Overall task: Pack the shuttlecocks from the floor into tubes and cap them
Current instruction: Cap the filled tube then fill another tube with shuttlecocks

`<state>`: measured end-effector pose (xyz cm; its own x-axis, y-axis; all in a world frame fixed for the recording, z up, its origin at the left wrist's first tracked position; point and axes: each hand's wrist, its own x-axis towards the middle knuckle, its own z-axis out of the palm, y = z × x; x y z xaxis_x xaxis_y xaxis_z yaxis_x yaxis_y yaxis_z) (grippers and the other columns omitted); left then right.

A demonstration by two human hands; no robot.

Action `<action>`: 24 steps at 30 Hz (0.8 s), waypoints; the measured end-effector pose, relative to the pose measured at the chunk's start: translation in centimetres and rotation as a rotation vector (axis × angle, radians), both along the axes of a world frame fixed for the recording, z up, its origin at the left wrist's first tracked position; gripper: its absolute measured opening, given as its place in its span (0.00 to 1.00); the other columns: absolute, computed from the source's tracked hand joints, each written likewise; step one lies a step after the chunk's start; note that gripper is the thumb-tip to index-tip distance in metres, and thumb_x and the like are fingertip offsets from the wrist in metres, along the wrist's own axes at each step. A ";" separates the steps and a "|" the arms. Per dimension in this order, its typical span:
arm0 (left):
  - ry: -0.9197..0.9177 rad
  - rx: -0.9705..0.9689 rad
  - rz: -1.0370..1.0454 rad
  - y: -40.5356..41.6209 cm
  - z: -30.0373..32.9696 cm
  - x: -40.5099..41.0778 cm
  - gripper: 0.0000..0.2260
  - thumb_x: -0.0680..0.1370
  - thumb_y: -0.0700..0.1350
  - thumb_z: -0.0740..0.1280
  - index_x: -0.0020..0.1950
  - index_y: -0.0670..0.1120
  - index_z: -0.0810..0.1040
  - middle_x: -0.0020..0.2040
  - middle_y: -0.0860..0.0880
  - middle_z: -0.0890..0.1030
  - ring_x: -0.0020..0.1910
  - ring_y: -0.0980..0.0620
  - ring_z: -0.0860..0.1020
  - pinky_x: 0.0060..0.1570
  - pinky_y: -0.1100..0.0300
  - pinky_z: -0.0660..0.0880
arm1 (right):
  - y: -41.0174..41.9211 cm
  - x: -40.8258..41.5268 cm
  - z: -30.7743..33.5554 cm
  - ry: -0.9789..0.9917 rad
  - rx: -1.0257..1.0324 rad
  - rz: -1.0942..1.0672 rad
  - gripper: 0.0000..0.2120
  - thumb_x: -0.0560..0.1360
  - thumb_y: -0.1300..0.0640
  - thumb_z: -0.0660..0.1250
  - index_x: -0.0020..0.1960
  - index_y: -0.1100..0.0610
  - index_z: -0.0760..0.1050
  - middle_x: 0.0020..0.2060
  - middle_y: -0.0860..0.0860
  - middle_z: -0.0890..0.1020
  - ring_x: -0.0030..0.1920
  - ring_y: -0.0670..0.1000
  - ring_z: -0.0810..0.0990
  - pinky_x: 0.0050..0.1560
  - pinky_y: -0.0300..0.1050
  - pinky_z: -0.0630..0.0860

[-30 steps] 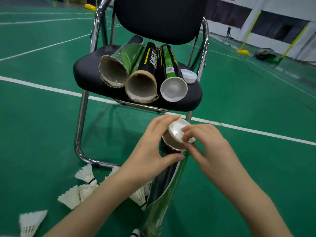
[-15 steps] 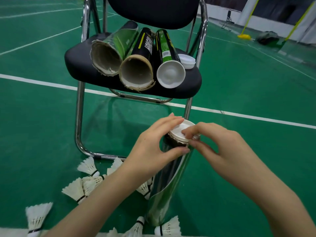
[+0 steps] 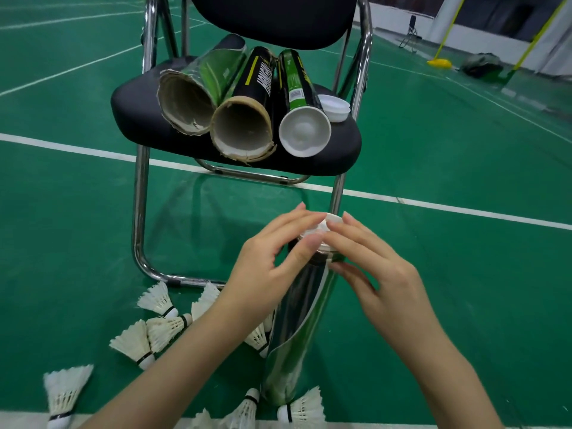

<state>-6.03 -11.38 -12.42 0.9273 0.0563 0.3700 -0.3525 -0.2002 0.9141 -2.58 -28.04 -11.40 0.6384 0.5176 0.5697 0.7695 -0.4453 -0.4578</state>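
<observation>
Where the picture opens widest, a green sports-court floor [image 3: 433, 274] marked with white painted lines [image 3: 448, 207] fills the view, running back to a pale wall with yellow poles [image 3: 448, 27] and a dark bag [image 3: 481, 65] at far right. Near the middle stands a black padded folding chair with a chrome tube frame [image 3: 139, 212]. On its seat lie three cardboard tubes side by side, mouths toward the camera: a green foil tube with a ragged open end [image 3: 198, 94], a black tube with yellow print and an open end [image 3: 247, 119], and a slimmer green tube closed by a white plastic cap [image 3: 305, 131]. A loose white cap [image 3: 334, 108] lies just beside that last tube.

In front of the chair a tall glossy green and black tube [image 3: 297, 335] stands upright on the floor. On its top sits a white round cap [image 3: 323, 229]. The left hand [image 3: 269, 258] and the right hand [image 3: 374, 267] both pinch this cap at its rim, fingers curled over the top edge.

White feather shuttlecocks with black-banded cork bases [image 3: 161, 329] are scattered on the floor around the tube's foot and at lower left.

Compared with a second ago, the cap has gone from tilted above the open mouth to nearly level on it, and the view has dipped, showing more shuttlecocks.
</observation>
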 end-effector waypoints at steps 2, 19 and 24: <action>0.032 -0.071 0.011 -0.2 0.3 -0.1 0.15 0.76 0.56 0.64 0.61 0.56 0.76 0.64 0.60 0.76 0.68 0.68 0.65 0.69 0.61 0.64 | 0.1 0.2 -0.3 -0.002 0.020 0.002 0.18 0.75 0.56 0.61 0.65 0.50 0.72 0.63 0.46 0.76 0.69 0.46 0.67 0.66 0.49 0.68; 0.107 -0.202 -0.067 -1.1 0.6 -0.8 0.15 0.76 0.48 0.67 0.62 0.54 0.75 0.65 0.61 0.74 0.69 0.68 0.63 0.71 0.57 0.63 | 0.0 -0.2 2.4 0.301 0.132 -0.045 0.16 0.71 0.43 0.65 0.59 0.43 0.76 0.58 0.36 0.77 0.63 0.40 0.71 0.65 0.34 0.63; 0.127 -0.218 -0.073 -1.5 0.8 -1.1 0.13 0.77 0.41 0.65 0.61 0.52 0.77 0.63 0.62 0.76 0.68 0.68 0.65 0.70 0.57 0.64 | 1.0 0.4 2.7 0.578 0.120 -0.059 0.25 0.67 0.38 0.66 0.63 0.40 0.71 0.61 0.35 0.75 0.63 0.34 0.70 0.66 0.39 0.67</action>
<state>-7.13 -12.91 -11.59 0.9700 0.0530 0.2372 -0.2390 0.0285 0.9706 -2.16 -27.06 -8.74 0.8883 0.4255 0.1728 0.3556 -0.3991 -0.8452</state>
